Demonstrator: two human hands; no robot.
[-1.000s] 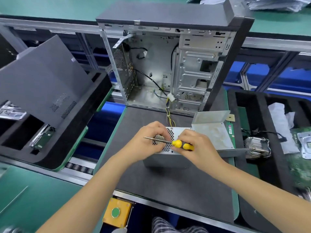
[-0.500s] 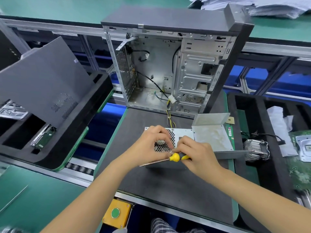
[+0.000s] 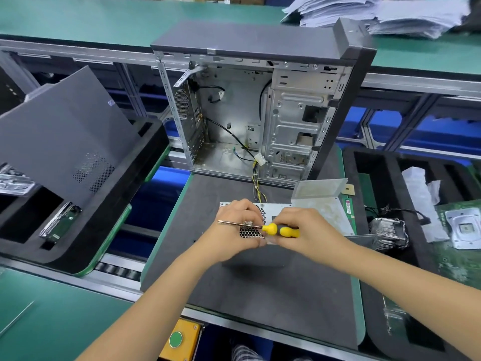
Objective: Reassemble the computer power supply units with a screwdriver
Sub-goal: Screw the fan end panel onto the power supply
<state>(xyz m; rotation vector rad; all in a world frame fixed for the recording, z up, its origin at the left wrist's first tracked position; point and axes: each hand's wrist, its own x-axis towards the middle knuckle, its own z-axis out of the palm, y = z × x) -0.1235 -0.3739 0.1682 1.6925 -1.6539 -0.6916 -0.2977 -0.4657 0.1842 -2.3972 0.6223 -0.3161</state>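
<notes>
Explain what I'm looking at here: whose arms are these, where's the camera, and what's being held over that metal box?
No machine here: a person's two bare arms, filmed by one camera worn on the head, looking forward and down. The right hand grips a yellow-handled screwdriver, its shaft pointing left across the left hand, which rests on a grey power supply unit. The unit sits on a dark mat. Behind it stands an open computer case, with wires running from it down toward the unit. A heatsink lies to the right.

Electronics assembly line: roller conveyor (image 3: 117, 270), foam trays (image 3: 145, 194), open PC case (image 3: 260, 113).
</notes>
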